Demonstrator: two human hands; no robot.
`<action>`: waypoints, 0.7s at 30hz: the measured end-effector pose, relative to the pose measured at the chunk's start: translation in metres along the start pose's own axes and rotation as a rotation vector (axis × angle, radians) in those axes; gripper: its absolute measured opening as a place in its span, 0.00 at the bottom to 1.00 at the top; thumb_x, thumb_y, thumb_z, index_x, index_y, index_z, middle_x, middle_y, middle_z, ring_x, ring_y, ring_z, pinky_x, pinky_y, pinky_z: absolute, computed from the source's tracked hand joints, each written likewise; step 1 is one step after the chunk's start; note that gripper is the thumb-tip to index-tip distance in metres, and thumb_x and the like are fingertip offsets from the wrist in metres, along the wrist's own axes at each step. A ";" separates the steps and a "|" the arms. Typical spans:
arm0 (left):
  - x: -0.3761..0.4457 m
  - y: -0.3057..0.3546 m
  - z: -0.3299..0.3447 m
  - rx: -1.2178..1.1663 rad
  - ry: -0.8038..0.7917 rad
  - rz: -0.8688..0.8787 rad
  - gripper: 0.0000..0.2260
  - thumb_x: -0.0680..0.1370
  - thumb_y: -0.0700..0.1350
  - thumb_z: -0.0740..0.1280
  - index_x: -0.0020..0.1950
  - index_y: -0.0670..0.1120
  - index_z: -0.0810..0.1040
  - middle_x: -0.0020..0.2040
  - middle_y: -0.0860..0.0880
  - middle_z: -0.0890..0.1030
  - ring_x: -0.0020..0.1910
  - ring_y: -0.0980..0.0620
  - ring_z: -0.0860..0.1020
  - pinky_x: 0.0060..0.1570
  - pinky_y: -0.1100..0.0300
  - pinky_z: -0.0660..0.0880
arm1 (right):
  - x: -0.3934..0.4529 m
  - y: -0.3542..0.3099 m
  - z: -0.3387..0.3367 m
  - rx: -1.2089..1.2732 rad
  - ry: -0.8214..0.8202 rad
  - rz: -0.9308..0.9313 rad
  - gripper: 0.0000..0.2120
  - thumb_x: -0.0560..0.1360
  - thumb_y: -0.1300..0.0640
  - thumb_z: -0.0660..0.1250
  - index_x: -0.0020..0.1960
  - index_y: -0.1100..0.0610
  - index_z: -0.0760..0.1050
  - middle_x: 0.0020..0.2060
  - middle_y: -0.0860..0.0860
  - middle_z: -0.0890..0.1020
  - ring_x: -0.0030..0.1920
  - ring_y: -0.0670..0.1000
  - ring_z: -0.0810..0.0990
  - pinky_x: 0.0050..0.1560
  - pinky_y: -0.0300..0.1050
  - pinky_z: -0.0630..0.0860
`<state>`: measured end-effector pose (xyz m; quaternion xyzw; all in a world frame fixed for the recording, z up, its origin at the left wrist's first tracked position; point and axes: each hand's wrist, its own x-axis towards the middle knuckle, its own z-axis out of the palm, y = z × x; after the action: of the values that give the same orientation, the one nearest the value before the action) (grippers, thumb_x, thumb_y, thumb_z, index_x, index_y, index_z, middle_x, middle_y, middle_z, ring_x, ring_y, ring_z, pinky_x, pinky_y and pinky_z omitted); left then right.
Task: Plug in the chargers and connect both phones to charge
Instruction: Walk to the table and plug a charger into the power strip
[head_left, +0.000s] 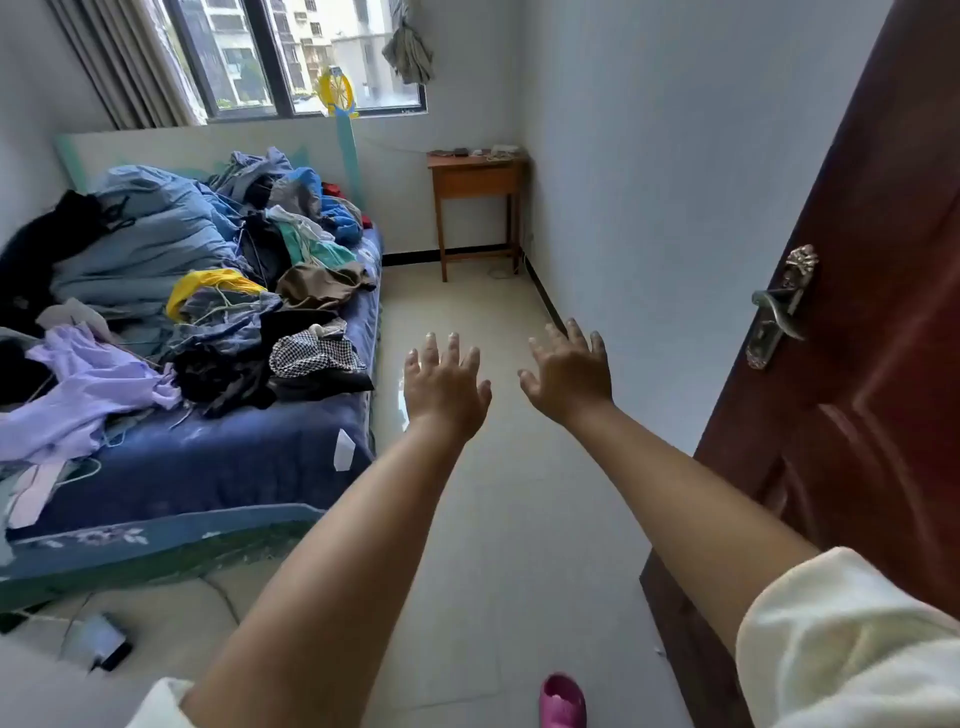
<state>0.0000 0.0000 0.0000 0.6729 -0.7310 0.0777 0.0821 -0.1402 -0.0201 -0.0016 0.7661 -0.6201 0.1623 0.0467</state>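
Note:
Both my arms reach forward over the tiled floor. My left hand (445, 387) is empty, fingers spread, palm down. My right hand (569, 375) is beside it, also empty with fingers apart. Far ahead in the room's corner stands a small wooden side table (478, 179); on its top lie small dark and white items (480, 151), too small to identify. A thin cable (498, 271) lies on the floor under that table. Both hands are well short of the table.
A bed (208, 467) piled with clothes fills the left side. A dark red door (857, 364) with a metal handle (779, 312) stands open on the right. A dark device with a cord (101, 642) lies on the floor at lower left; a pink slipper (563, 701) shows below.

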 end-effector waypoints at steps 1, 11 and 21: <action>0.017 -0.002 0.009 0.021 -0.026 -0.012 0.23 0.79 0.54 0.53 0.72 0.48 0.54 0.75 0.45 0.54 0.73 0.41 0.48 0.70 0.46 0.48 | 0.016 0.006 0.011 0.002 -0.013 0.010 0.22 0.77 0.51 0.60 0.68 0.58 0.65 0.72 0.58 0.64 0.73 0.60 0.55 0.72 0.60 0.52; 0.232 -0.025 0.070 -0.018 -0.095 -0.033 0.23 0.79 0.53 0.53 0.72 0.49 0.55 0.75 0.45 0.55 0.73 0.42 0.49 0.71 0.49 0.47 | 0.226 0.064 0.081 -0.002 -0.115 0.016 0.23 0.77 0.48 0.59 0.69 0.57 0.64 0.72 0.58 0.64 0.73 0.59 0.56 0.71 0.57 0.55; 0.441 -0.137 0.128 0.031 -0.115 -0.117 0.23 0.79 0.53 0.52 0.72 0.49 0.54 0.75 0.45 0.53 0.73 0.41 0.48 0.70 0.47 0.48 | 0.464 0.036 0.172 -0.012 -0.135 -0.054 0.22 0.77 0.49 0.58 0.69 0.57 0.63 0.72 0.57 0.63 0.73 0.58 0.56 0.71 0.57 0.55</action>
<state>0.0989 -0.4684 -0.0254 0.7191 -0.6926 0.0452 0.0341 -0.0599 -0.5089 -0.0268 0.7916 -0.6018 0.1050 0.0139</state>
